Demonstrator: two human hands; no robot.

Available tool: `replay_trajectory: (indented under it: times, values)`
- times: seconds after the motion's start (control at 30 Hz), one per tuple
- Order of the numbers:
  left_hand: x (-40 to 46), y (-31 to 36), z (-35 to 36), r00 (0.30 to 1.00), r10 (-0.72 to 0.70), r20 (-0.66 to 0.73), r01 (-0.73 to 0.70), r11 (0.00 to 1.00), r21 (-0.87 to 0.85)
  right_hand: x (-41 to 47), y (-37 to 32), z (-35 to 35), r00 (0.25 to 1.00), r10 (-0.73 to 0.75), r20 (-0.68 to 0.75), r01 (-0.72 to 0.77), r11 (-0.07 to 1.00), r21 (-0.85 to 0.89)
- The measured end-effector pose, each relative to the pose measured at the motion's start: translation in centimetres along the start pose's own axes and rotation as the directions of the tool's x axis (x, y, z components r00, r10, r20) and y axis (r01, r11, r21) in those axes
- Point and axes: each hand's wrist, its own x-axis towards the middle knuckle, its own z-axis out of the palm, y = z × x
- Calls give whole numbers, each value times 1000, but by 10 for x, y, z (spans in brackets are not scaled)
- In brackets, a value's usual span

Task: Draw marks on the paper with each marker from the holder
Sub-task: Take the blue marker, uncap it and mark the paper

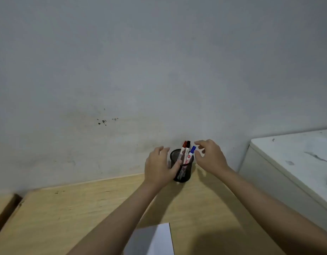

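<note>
Left hand [159, 167] grips the holder [184, 173] at the counter's [81, 210] far edge; right hand [211, 158], fingers spread, empty, hovers by the blue marker [191, 151]. Next, likely: pinch and lift it.

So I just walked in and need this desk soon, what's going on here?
A person is about to pick a marker. The left hand holds the black mesh holder by the wall, steadying it. The right hand hovers open by the blue marker, not yet gripping it. The red marker and black marker stand in the holder too. The paper on the table shows no marks.
</note>
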Motion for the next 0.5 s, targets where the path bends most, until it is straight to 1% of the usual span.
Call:
replay_trajectory:
  times: [0.07, 0.13, 0.23, 0.37, 0.5]
  values:
    - [0, -6, 19, 999, -7, 38, 8, 1000, -17, 4, 11, 14, 999, 33, -2, -33, 999, -21]
    - [2, -13, 39, 998, -21, 58, 23, 999, -33, 8, 24, 31, 999, 32, 11, -31, 998, -62]
    - [5, -20, 61, 999, -24, 22, 25, 997, -67, 15, 36, 48, 999, -1, -34, -1, 999, -55]
    - [8, -29, 80, 999, -34, -21, 31, 991, -128, 22, 40, 56, 989, -41, -144, 49, 997, 55]
    - [8, -28, 83, 998, -19, -65, 10, 990, -137, 27, 38, 56, 978, 7, -209, 36, 978, 203]
